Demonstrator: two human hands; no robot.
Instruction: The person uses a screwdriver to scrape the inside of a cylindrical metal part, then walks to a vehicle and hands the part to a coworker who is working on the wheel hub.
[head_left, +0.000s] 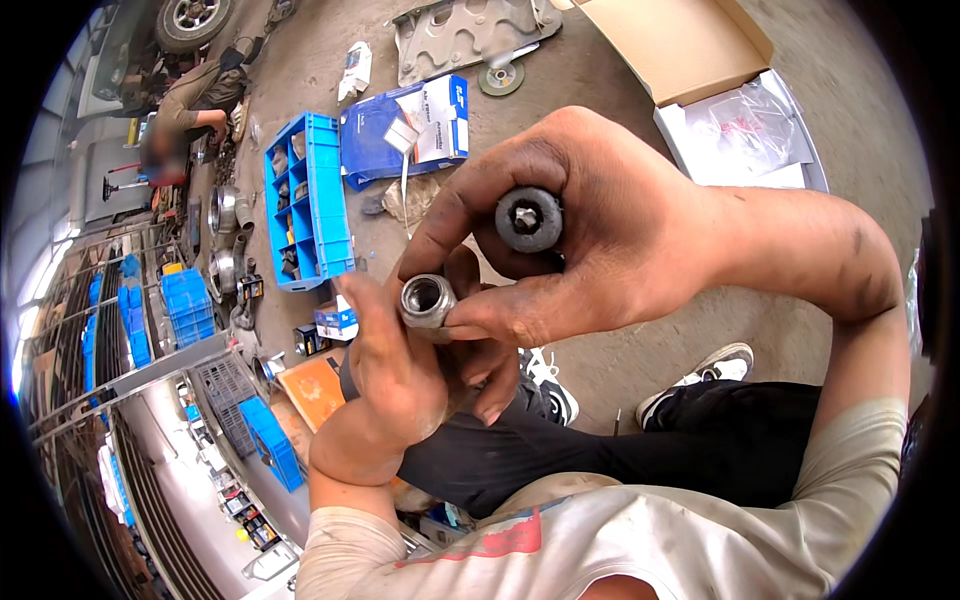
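Note:
A steel nut point(428, 300), its threaded hole facing up, sits between the thumb and forefinger of my right hand point(600, 220). In the curl of that same hand is a black cylindrical part point(529, 219) with a small metal tip at its centre; the rest of it is hidden. My left hand point(395, 375) is just below and left of the nut, one finger raised beside it and the others curled under. What those curled fingers hold, if anything, is hidden behind the nut and my right thumb. Both hands have dark grime on them.
Past my hands, a blue compartment bin point(325, 215) with small parts stands beside a blue-and-white box point(405, 130). An open cardboard box point(690, 50) lies upper right, near a grinding disc point(501, 76) and metal plate point(470, 35). Another person point(190, 110) works upper left. Shelves are at left.

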